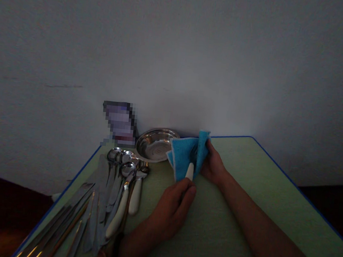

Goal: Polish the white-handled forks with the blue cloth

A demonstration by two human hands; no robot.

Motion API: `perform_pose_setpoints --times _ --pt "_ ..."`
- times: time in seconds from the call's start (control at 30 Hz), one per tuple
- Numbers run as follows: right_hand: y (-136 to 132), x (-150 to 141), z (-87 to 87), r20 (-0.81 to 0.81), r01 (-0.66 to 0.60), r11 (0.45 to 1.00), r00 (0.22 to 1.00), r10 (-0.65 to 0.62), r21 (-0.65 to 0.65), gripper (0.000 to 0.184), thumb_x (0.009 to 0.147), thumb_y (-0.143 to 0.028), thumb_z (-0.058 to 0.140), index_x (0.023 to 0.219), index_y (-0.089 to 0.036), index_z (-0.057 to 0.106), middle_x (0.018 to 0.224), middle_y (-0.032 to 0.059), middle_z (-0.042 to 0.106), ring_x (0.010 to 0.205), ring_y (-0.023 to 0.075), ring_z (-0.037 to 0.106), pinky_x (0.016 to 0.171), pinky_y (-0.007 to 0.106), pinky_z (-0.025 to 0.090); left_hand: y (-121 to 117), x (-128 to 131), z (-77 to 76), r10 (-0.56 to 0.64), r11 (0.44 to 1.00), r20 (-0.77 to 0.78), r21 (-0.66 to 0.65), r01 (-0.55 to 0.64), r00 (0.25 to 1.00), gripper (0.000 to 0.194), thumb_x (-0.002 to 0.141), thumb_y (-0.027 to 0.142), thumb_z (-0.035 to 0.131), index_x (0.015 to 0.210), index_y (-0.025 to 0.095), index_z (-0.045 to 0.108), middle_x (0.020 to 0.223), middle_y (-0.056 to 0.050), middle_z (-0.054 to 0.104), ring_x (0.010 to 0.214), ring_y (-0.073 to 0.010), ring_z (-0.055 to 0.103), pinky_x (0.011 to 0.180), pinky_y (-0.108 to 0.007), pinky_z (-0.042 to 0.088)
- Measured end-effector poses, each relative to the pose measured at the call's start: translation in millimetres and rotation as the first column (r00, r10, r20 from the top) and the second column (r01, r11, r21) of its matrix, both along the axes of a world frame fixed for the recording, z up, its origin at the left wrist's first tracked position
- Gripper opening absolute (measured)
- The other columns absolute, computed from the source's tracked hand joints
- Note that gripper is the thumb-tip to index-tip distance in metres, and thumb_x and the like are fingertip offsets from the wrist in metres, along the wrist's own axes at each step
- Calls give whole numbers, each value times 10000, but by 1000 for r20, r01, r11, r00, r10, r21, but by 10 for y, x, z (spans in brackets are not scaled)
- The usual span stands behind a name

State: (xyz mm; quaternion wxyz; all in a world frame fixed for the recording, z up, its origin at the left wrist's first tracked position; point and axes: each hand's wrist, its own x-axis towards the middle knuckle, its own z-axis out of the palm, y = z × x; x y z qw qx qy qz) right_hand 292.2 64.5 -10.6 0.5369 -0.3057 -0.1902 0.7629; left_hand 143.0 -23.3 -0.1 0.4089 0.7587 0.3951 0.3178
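Note:
My left hand is closed around the white handle of a fork, which points up and away from me. The fork's metal head lies against a blue cloth with pale edging, and its tips are partly hidden in a fold. My right hand grips the cloth from the right, its fingers mostly behind the fabric. Left of my left hand lie several spoons and a white-handled utensil. Just behind the cloth stands a shallow round metal bowl.
Long metal knives and chopsticks are spread along the left side of the green, blue-edged table. A blurred-out device with a screen leans against the grey wall at the back left.

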Motion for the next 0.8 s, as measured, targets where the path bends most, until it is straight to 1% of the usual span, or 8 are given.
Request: perform_pose_setpoints --times 0.1,0.17,0.37,0.47,0.53,0.6,0.67,0.8 --pt "-11 19 24 -60 -3 999 998 6 49 481 880 -505 286 873 -175 636 771 41 707 897 200 630 904 364 422 -5 -11 -23 28 1000 38 11 -28 999 238 934 279 327 735 189 422 643 41 396 607 -109 408 580 -235 318" --pt "-17 26 33 -74 -6 998 997 11 69 484 883 -495 281 883 -171 640 787 48 711 900 205 634 908 371 420 -5 -15 -39 48 999 63 16 -49 997 238 937 284 317 745 189 422 657 36 401 622 -113 412 589 -238 322" --pt "-28 31 32 -58 -24 998 998 27 55 414 870 -445 339 856 -169 647 737 40 709 858 193 647 894 355 431 -2 -6 -58 61 998 64 25 -63 996 232 935 293 317 764 189 434 686 24 433 652 -122 436 610 -244 336" --pt "-39 26 -12 14 -50 994 999 49 94 269 803 -375 483 829 -168 652 720 24 707 798 187 652 862 351 455 -2 1 -44 38 999 15 36 -39 999 227 929 287 336 756 187 442 673 26 441 637 -121 447 599 -241 337" --pt "-52 21 -51 113 -92 983 991 75 156 156 720 -289 604 802 -166 654 745 17 710 740 173 651 827 332 475 -1 8 -33 0 999 -34 45 1 999 228 925 287 345 757 185 460 662 26 451 632 -123 457 595 -240 339" --pt "-65 18 -82 217 -152 967 970 107 203 178 656 -224 676 820 -158 658 795 25 712 722 162 648 805 315 484 1 15 -26 -35 998 -83 55 40 996 235 924 290 348 761 182 479 663 23 471 635 -125 470 596 -239 342" --pt "-73 16 -96 276 -188 959 953 126 214 227 644 -208 696 861 -154 658 838 36 712 742 158 649 799 306 487 4 20 -19 -48 997 -123 62 56 991 242 924 295 345 771 182 494 667 20 488 630 -126 477 590 -238 344" --pt "-71 9 -91 284 -180 966 951 122 187 202 678 -231 681 862 -154 654 852 46 713 744 157 651 784 307 496 14 27 -3 -56 996 -168 65 68 984 241 920 298 353 778 180 507 650 24 489 607 -123 477 575 -235 346"
